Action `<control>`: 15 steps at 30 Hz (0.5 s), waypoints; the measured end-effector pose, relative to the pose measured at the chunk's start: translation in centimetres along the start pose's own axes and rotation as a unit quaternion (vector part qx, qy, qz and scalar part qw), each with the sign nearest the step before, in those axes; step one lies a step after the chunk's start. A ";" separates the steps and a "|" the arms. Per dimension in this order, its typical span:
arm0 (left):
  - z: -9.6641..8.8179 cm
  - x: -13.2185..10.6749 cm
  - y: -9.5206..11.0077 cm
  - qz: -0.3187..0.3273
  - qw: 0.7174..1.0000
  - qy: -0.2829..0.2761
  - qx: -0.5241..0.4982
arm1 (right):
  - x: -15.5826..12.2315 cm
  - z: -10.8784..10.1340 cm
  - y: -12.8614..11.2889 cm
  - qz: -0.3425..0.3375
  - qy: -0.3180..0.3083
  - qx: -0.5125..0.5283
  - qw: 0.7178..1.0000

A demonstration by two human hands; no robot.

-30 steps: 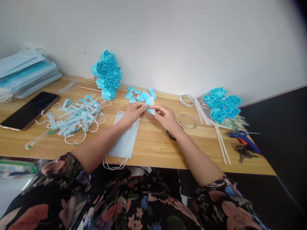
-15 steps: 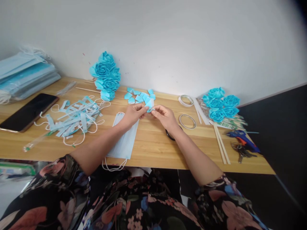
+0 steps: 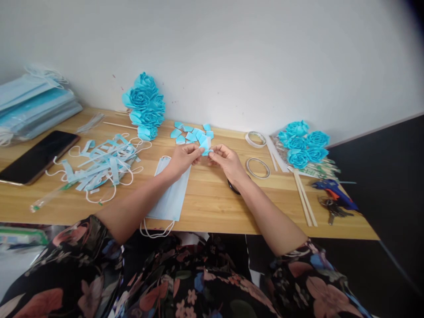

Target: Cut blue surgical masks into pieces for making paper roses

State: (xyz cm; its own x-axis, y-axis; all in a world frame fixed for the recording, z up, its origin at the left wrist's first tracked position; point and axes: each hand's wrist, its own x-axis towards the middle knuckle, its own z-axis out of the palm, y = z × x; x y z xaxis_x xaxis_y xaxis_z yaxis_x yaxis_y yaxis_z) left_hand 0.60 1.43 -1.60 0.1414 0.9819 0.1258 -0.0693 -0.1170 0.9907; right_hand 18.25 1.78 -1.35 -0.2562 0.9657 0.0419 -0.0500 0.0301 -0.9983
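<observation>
Between my fingertips is a small light-blue petal piece [image 3: 205, 146], with a paler side showing at its right. My left hand [image 3: 184, 159] pinches its left edge, and my right hand [image 3: 228, 161] pinches its lower right edge. Behind the held piece lie several similar cut blue pieces [image 3: 187, 129] on the table. A pale-blue face mask [image 3: 170, 196] with white ear loops lies flat, partly beneath my left hand and forearm. Close to my right wrist is a black ring-shaped thing [image 3: 232, 187], mostly hidden by the arm.
On the wooden table [image 3: 212, 207] are blue flowers at left [image 3: 145, 106] and right [image 3: 298, 143], mask scraps [image 3: 102, 163], a phone [image 3: 39, 154], stacked masks [image 3: 36, 106], tape rolls [image 3: 257, 168], wooden sticks [image 3: 304, 198], a blue glue gun [image 3: 336, 192] and keys [image 3: 333, 210].
My fingers have shifted very slightly on the blue piece, and its lower edge looks a little more spread out. The whole view has moved slightly; the other things stay in place.
</observation>
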 end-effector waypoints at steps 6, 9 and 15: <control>0.0 0.0 0.0 -0.007 1.000 0.000 0.001 | 0.1 -0.2 -0.1 0.014 -0.006 0.025 1.000; 0.1 0.1 -0.1 -0.005 1.000 0.003 0.012 | 0.3 -0.3 0.2 0.008 -0.012 0.006 1.000; 0.1 0.0 0.0 0.012 1.000 -0.008 0.025 | 0.4 -0.5 0.5 0.000 -0.019 -0.013 1.000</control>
State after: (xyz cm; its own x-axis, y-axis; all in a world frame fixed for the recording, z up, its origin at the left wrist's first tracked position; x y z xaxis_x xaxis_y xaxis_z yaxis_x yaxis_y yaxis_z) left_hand 0.67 1.46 -1.61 0.1557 0.9764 0.1500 -0.0234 -0.1481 0.9887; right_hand 18.57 2.32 -1.84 -0.2924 0.9554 0.0423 -0.0245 0.0367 -0.9990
